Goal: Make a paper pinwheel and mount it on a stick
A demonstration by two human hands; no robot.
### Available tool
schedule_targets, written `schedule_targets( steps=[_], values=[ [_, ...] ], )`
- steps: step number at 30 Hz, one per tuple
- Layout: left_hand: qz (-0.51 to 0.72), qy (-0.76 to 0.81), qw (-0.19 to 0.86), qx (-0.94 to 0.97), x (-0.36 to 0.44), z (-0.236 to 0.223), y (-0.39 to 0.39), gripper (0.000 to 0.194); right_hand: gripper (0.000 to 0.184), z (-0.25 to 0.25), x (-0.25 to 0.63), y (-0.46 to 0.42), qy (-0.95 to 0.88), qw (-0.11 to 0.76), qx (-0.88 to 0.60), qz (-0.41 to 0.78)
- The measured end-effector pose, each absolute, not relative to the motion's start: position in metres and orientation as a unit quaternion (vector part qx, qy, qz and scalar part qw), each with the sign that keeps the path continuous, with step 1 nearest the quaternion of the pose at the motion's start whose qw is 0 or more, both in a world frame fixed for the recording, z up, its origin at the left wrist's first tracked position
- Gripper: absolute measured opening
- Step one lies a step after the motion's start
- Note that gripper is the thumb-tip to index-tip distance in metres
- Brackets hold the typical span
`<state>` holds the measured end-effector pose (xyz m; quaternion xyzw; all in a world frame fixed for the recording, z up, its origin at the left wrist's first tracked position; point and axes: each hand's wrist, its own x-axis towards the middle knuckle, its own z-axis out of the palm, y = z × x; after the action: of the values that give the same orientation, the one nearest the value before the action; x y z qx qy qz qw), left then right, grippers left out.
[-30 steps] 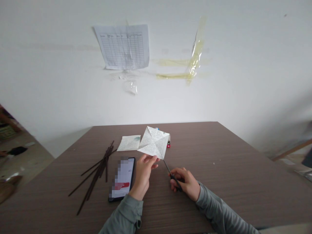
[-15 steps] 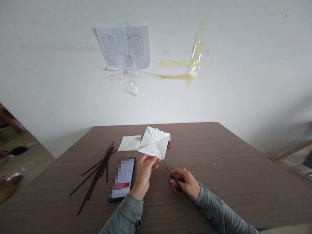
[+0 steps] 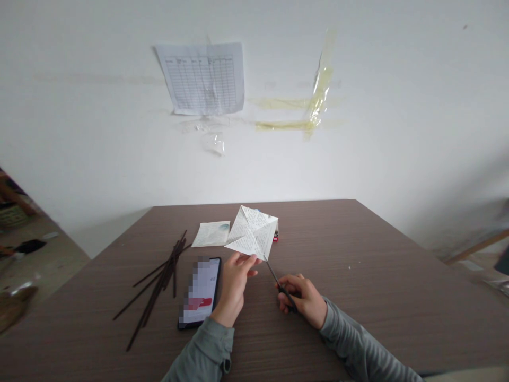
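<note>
A square sheet of printed paper (image 3: 252,232), creased along its diagonals, is held up in front of me. My left hand (image 3: 237,278) pinches its lower edge, thumb on top and fingers beneath. In my right hand (image 3: 302,297) is a pair of scissors (image 3: 274,274) with dark handles, the fingers closed round them. The blade tips meet the paper at its bottom corner, close to my left thumb. Part of a small box with a red patch (image 3: 275,238) shows behind the paper's right side; the rest is hidden.
Left of my left hand lies a phone (image 3: 200,292) with its screen lit. Several thin dark sticks (image 3: 163,276) lie crossed farther left. Another folded paper piece (image 3: 210,234) rests behind the phone. The brown table (image 3: 377,297) meets a white wall bearing a taped sheet (image 3: 204,79).
Almost nothing differs. The paper's right corner has shifted very slightly, while both hands and the scissors stay in the same place.
</note>
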<state>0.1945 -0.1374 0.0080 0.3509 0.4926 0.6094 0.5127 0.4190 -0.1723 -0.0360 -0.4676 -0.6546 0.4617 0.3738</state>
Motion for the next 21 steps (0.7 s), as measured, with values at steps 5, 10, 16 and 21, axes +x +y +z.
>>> schedule_targets(
  steps=[5,10,16,21],
  values=[
    [0.607,0.496,0.507,0.359,0.1949,0.0098,-0.1384,0.041,0.065,-0.0280,0.4218,-0.1736,-0.682,0.352,-0.451,0.455],
    [0.603,0.499,0.509,0.359,0.1946,0.0094,-0.1385,0.046,0.065,-0.0312,0.4194,-0.1737,-0.668,0.371,-0.456,0.455],
    [0.608,0.493,0.510,0.356,0.1943,0.0090,-0.1381,0.041,0.071,-0.0293,0.4209,-0.1734,-0.672,0.354,-0.447,0.472],
    [0.606,0.493,0.511,0.357,0.1938,0.0079,-0.1380,0.043,0.070,-0.0265,0.4217,-0.1744,-0.672,0.355,-0.442,0.476]
  ],
)
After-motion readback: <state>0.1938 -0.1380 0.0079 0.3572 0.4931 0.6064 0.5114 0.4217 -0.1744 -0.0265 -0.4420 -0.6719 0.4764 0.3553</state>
